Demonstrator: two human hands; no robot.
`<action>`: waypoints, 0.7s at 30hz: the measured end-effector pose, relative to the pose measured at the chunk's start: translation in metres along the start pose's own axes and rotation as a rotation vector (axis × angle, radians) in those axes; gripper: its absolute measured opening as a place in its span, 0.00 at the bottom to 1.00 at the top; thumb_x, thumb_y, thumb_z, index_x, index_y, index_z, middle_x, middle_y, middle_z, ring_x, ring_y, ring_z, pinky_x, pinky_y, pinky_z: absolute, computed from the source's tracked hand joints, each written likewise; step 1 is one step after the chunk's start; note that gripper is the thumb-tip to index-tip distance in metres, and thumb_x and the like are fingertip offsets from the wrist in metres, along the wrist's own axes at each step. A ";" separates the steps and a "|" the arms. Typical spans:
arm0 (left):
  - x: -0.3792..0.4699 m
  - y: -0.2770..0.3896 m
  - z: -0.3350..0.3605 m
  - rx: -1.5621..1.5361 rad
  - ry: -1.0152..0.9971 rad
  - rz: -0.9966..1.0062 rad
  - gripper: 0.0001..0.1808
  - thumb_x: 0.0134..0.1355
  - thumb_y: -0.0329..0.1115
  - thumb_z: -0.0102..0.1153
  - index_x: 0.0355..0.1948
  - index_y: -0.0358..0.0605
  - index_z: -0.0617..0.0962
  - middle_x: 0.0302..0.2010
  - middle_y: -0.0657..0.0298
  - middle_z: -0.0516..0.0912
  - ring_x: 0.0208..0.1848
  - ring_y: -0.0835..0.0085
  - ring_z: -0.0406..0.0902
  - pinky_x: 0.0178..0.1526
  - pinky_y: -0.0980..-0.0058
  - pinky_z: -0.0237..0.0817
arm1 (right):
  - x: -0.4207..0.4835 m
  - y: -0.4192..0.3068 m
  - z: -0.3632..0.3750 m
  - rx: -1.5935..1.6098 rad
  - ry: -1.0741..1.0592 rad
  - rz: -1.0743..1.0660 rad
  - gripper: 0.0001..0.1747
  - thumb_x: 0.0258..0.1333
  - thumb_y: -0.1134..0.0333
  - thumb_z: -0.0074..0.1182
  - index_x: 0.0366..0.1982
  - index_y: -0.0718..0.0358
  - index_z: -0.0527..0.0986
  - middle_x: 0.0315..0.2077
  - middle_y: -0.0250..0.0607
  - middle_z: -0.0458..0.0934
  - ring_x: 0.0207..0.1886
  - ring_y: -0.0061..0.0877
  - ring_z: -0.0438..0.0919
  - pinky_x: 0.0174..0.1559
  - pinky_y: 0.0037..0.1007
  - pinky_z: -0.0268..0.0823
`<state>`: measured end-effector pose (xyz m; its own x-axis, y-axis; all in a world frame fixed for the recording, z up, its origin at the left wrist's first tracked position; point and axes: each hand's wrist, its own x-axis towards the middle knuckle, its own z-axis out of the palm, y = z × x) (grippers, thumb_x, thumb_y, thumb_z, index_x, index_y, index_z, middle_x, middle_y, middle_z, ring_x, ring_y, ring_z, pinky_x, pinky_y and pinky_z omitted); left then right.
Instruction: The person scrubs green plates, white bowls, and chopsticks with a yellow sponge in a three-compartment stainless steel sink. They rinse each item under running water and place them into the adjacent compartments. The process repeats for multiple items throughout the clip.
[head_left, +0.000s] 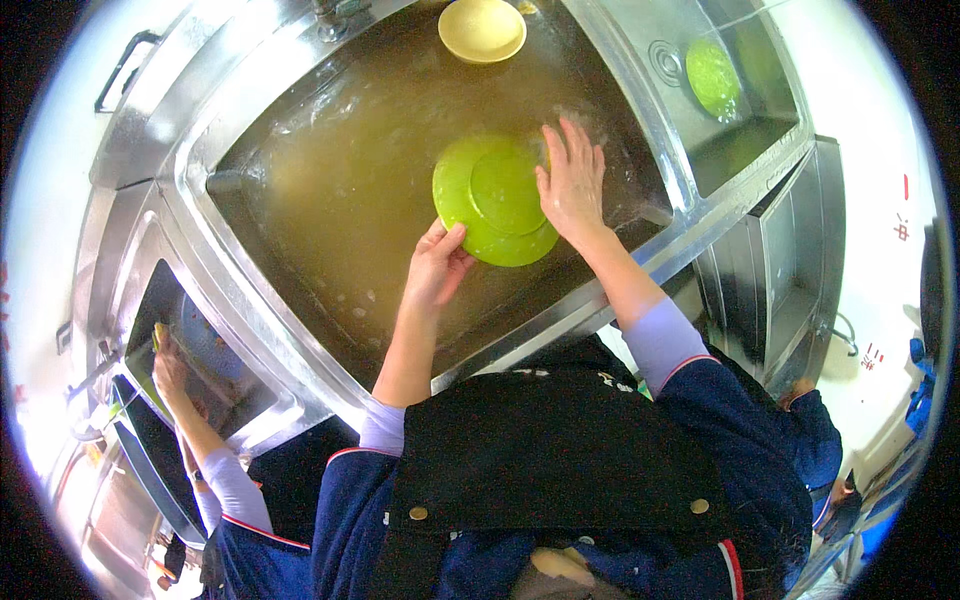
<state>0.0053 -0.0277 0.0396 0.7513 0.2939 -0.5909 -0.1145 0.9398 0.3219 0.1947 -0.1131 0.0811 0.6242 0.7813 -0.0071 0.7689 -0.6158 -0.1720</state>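
Observation:
My left hand grips the lower left rim of a lime-green plate, thumb on the face turned up to me. That face has a raised ring and looks like the underside. The plate is tilted over murky brown water in a large stainless steel sink. At the plate's right edge is my right hand, its fingers spread and slightly blurred. Whether it touches the rim is hard to tell. A pale yellow bowl sits in the water at the far side.
The right-hand basin holds another green dish near a drain. To the left, a co-worker's hand holds a yellow-green item in a smaller sink. A tap base stands on the back ledge.

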 end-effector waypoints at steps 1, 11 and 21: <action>0.001 0.000 0.007 0.036 0.009 0.012 0.15 0.64 0.31 0.48 0.52 0.41 0.72 0.47 0.61 0.78 0.46 0.72 0.76 0.50 0.70 0.68 | -0.005 -0.003 -0.011 0.111 0.060 -0.063 0.32 0.54 0.62 0.52 0.59 0.66 0.59 0.57 0.59 0.62 0.62 0.46 0.60 0.63 0.36 0.52; -0.004 -0.019 0.103 1.263 -0.244 0.556 0.13 0.56 0.30 0.53 0.43 0.40 0.77 0.33 0.43 0.79 0.37 0.47 0.76 0.40 0.60 0.69 | -0.006 0.006 -0.089 0.405 -0.205 0.335 0.33 0.46 0.68 0.53 0.56 0.69 0.60 0.41 0.61 0.74 0.43 0.51 0.75 0.47 0.43 0.67; 0.038 -0.030 -0.054 1.665 0.065 0.500 0.17 0.55 0.33 0.55 0.46 0.38 0.74 0.36 0.45 0.80 0.39 0.51 0.77 0.43 0.59 0.69 | -0.017 0.023 -0.168 0.140 0.172 -0.231 0.19 0.47 0.86 0.41 0.43 0.71 0.72 0.35 0.52 0.73 0.40 0.42 0.75 0.44 0.34 0.67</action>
<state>0.0024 -0.0353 -0.0330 0.8255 0.5209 -0.2174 0.4586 -0.3945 0.7963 0.2246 -0.1579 0.2428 0.4587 0.8629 0.2123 0.8739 -0.3947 -0.2838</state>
